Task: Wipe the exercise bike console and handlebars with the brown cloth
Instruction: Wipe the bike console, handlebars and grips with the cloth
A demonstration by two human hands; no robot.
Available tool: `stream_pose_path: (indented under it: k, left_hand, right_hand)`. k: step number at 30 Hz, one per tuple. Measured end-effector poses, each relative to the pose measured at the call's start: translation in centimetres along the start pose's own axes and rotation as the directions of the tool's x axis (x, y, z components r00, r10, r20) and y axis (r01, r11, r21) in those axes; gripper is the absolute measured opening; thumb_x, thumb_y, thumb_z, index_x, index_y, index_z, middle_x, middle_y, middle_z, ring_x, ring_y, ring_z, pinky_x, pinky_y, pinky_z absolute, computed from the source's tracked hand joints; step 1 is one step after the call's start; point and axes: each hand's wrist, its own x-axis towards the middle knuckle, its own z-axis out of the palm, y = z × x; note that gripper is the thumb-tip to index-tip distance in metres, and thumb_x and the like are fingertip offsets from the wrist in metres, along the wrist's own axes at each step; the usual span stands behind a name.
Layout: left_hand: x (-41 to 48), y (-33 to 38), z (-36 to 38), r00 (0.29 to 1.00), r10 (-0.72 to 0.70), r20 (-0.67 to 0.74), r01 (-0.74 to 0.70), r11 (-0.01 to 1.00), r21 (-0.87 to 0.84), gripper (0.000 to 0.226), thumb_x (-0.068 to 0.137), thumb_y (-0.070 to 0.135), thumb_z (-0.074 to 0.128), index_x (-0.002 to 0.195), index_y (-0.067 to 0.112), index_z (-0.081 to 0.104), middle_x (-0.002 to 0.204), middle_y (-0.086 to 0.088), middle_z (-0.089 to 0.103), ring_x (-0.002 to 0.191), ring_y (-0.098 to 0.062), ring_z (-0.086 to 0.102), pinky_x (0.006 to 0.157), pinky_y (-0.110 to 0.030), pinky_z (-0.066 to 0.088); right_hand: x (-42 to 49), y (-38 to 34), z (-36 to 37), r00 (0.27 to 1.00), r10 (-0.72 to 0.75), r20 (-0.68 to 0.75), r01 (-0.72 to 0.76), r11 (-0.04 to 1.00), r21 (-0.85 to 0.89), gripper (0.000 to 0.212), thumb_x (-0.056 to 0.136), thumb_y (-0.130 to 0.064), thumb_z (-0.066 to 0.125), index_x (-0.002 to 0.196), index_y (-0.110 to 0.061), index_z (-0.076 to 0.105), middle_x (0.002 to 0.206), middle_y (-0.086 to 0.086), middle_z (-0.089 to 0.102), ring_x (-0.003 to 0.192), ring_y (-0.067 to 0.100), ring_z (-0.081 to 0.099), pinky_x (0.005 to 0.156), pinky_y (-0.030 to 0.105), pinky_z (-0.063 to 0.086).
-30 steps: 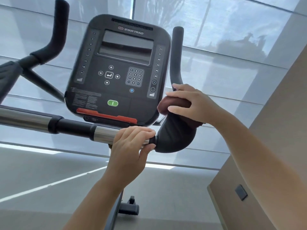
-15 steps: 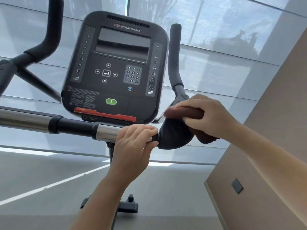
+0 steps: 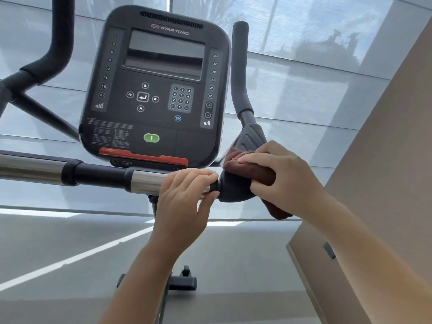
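Note:
The black exercise bike console (image 3: 154, 90) fills the upper middle, with a dark screen, keypad and green button. Below it runs the horizontal handlebar (image 3: 100, 175), part chrome, part black. My left hand (image 3: 184, 197) grips its chrome section just left of the black elbow pad (image 3: 233, 188). My right hand (image 3: 280, 178) holds the brown cloth (image 3: 250, 171) wrapped over the top of that pad, with a cloth end hanging below my wrist. The right upright grip (image 3: 240, 69) rises behind the pad; the left upright grip (image 3: 60, 33) stands at the top left.
The bike's base foot (image 3: 182, 282) sits on the grey floor below. A beige wall (image 3: 385, 183) with a small dark plate (image 3: 329, 251) runs along the right. Shaded windows lie behind the console.
My right hand has slid the brown cloth down and toward me along the right pad, uncovering the pad's ribbed upper part. My left hand keeps its grip on the chrome bar.

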Motion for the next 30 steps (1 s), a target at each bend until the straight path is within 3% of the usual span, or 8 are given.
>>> stream_pose_path:
  k: [4,8,11,13,16,22,28,30]
  left_hand:
    - [0.4,0.8,-0.3,0.998,-0.031,0.051,0.029,0.999,0.041,0.046,0.075,0.050,0.057,0.089,0.008,0.067,0.095,-0.002,0.069,0.092,-0.024,0.061,0.087,-0.030,0.033]
    - [1.2,1.6,-0.6,0.993,-0.074,0.094,0.065,0.993,0.104,0.057,0.065,0.063,0.057,0.080,0.009,0.064,0.084,-0.002,0.066,0.081,-0.027,0.059,0.078,-0.032,0.032]
    - [2.1,1.7,-0.6,0.989,-0.023,0.144,0.010,0.996,0.092,0.053,0.067,0.057,0.063,0.085,0.007,0.065,0.087,-0.005,0.066,0.087,-0.028,0.060,0.083,-0.031,0.034]
    - [3.0,2.1,-0.3,0.981,0.000,0.194,-0.006,1.000,0.031,0.051,0.070,0.047,0.066,0.100,0.006,0.065,0.103,-0.005,0.065,0.101,-0.025,0.057,0.093,-0.030,0.034]
    - [3.6,2.8,0.3,0.972,-0.032,0.232,0.037,0.999,-0.015,0.045,0.075,0.034,0.064,0.108,0.004,0.065,0.114,-0.005,0.062,0.106,-0.021,0.057,0.092,-0.031,0.043]
    - [3.4,3.2,0.8,0.977,-0.051,0.209,0.050,0.999,0.008,0.043,0.074,0.027,0.064,0.109,0.003,0.065,0.110,-0.005,0.064,0.102,-0.019,0.060,0.084,-0.032,0.049]
    - [3.2,3.2,0.9,0.979,-0.056,0.197,0.063,0.998,-0.027,0.043,0.076,0.026,0.063,0.113,0.004,0.064,0.113,-0.001,0.062,0.105,-0.014,0.058,0.088,-0.031,0.048]
    - [3.1,3.1,0.9,0.981,-0.059,0.187,0.066,0.997,-0.033,0.042,0.076,0.026,0.064,0.113,0.006,0.064,0.113,0.000,0.062,0.104,-0.011,0.057,0.088,-0.028,0.047]
  right_hand:
    - [-1.4,0.9,-0.4,0.999,-0.009,-0.044,0.018,0.977,0.211,0.042,0.070,-0.008,0.064,0.105,-0.032,0.067,0.098,-0.008,0.061,0.095,0.011,0.057,0.087,0.027,0.045]
    - [1.6,3.7,-1.0,0.928,0.178,-0.327,-0.030,0.911,0.411,0.040,0.074,-0.010,0.060,0.102,-0.039,0.064,0.104,-0.007,0.064,0.097,0.005,0.057,0.087,0.015,0.043]
    - [5.8,6.3,-0.9,0.918,0.277,-0.285,-0.105,0.860,0.500,0.037,0.080,-0.003,0.056,0.106,-0.028,0.065,0.107,-0.001,0.066,0.102,0.015,0.059,0.091,0.027,0.047]
    - [7.2,7.3,-0.3,0.934,0.323,-0.155,-0.154,0.752,0.641,0.032,0.083,-0.003,0.051,0.102,-0.024,0.066,0.094,0.000,0.068,0.087,0.017,0.064,0.071,0.030,0.054]
    - [5.5,7.8,0.8,0.914,0.396,-0.089,-0.192,0.615,0.765,0.029,0.084,-0.007,0.050,0.090,-0.030,0.067,0.069,-0.004,0.063,0.054,0.012,0.057,0.043,0.021,0.043]
    - [0.2,5.3,3.6,0.852,0.404,-0.333,-0.051,0.697,0.715,0.035,0.072,-0.020,0.053,0.096,-0.044,0.062,0.103,-0.012,0.063,0.096,0.002,0.058,0.086,0.023,0.047]
    - [-0.3,6.9,2.6,0.864,0.434,-0.256,-0.070,0.606,0.792,0.033,0.070,-0.020,0.057,0.093,-0.043,0.066,0.091,-0.015,0.068,0.088,0.004,0.062,0.082,0.031,0.052]
    - [1.4,8.5,1.4,0.816,0.498,-0.293,-0.084,0.604,0.792,0.033,0.073,-0.018,0.057,0.097,-0.039,0.066,0.097,-0.011,0.068,0.091,0.006,0.063,0.083,0.036,0.053]
